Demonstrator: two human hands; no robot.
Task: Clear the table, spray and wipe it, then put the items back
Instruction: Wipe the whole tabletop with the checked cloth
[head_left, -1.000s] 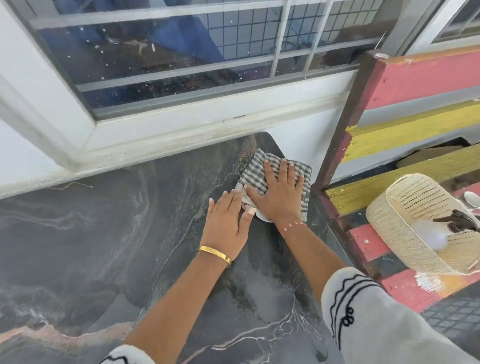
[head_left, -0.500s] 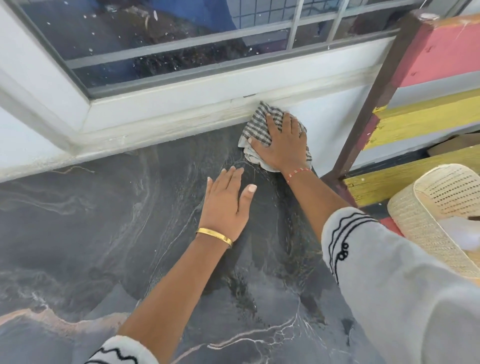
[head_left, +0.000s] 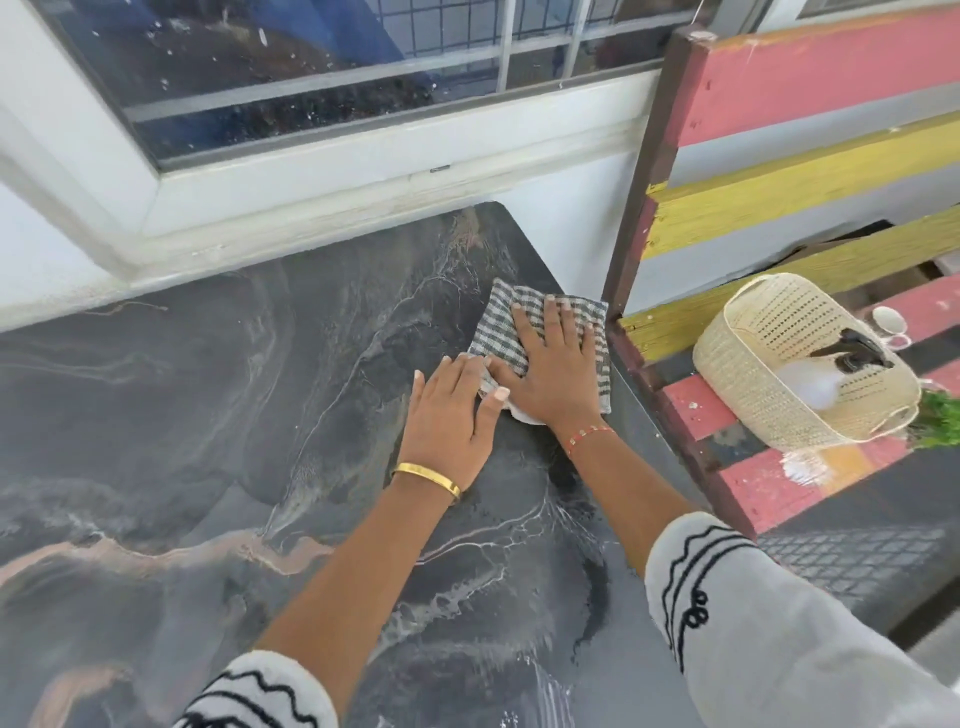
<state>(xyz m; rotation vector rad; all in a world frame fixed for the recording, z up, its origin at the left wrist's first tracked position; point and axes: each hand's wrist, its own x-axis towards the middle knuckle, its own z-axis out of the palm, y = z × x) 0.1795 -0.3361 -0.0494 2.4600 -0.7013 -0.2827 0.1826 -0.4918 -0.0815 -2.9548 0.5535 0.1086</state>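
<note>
A dark marbled table (head_left: 208, 415) fills the lower left of the view, its surface streaked with wet marks. Near its far right corner lies a folded green-and-white checked cloth (head_left: 498, 322). My right hand (head_left: 550, 369) presses flat on the cloth with fingers spread. My left hand (head_left: 449, 410) lies flat on the table just left of it, its thumb touching the cloth's edge. A cream woven basket (head_left: 753, 364) on the bench to the right holds a white spray bottle (head_left: 815, 379) with a dark trigger head.
A painted slatted bench (head_left: 779, 171) in red and yellow stands close against the table's right edge. A white wall and window sill (head_left: 363, 171) run along the table's far side. Something green (head_left: 940, 421) sits beside the basket.
My right hand has pulled the cloth back from the wall toward me along the right edge. My left hand has stayed flat on the table, now touching the cloth.
</note>
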